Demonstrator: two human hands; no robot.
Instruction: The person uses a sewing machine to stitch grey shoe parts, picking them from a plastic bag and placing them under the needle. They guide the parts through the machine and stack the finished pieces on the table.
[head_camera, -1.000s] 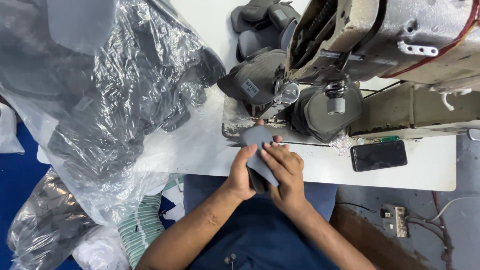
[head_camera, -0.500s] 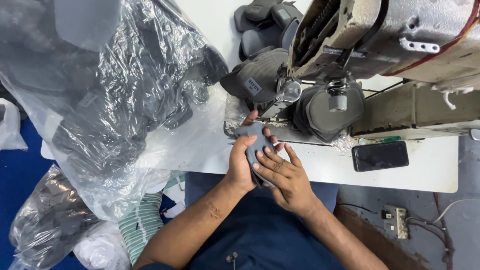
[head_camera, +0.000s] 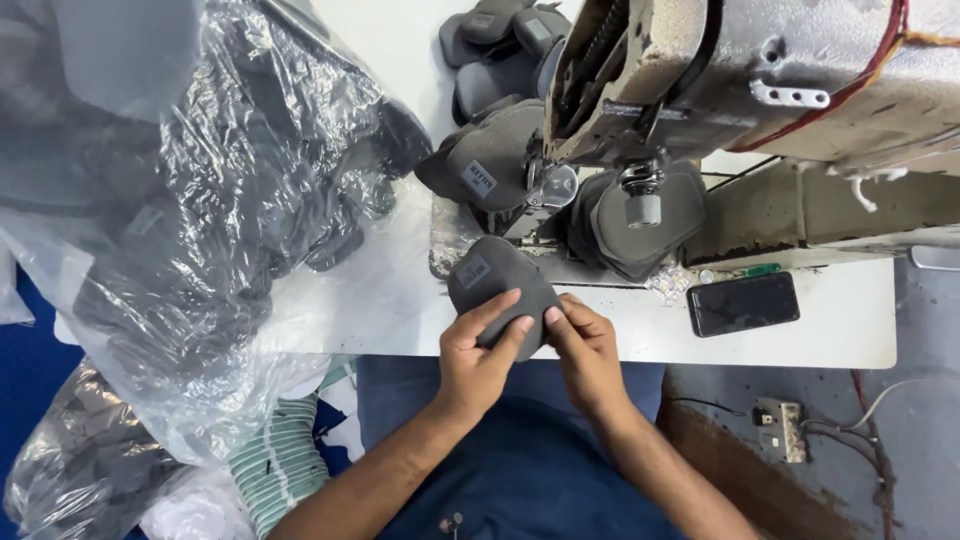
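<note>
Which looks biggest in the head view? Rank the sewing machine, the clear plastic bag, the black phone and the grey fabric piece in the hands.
1. Clear plastic bag and sewing machine: both large and cut off by the frame, unranked.
2. Grey fabric piece.
3. Black phone, only slightly smaller.

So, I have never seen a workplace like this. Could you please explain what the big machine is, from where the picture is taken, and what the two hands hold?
The picture comes from a camera worn on the person's head, looking down at their own hands. The big worn machine at the top right looks like an industrial sewing machine, standing on a white table. The left hand and the right hand together hold one grey padded fabric piece at the table's near edge. More grey pieces of the same kind lie under and behind the machine. A dark phone lies on the right. On the left, a large clear plastic bag holds more dark pieces.
</note>
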